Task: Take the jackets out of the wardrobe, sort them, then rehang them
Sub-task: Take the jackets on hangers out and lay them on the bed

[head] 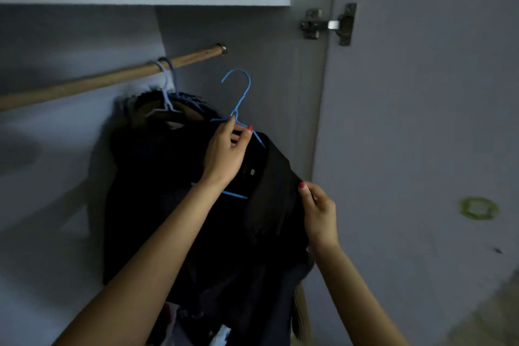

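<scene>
Right hand (pixel 318 213) pinches the apparently black jacket (pixel 269 191); left hand (pixel 226 153) grips hanger (pixel 238 98).

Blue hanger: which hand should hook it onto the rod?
Left. The left hand already pinches the blue hanger at its neck, just below the rod. The right hand holds the jacket lower down.

I can read no words, numbers or brand names anywhere here. The small pale tag (pixel 252 171) sewn inside the collar of the dark jacket (pixel 269 205), near the middle of the frame, is too small and dim for me to make out any print on it. The greenish ring-shaped mark (pixel 479 208) on the wardrobe door (pixel 421 121), at the right of the frame, shows no letters that I can tell.
</scene>
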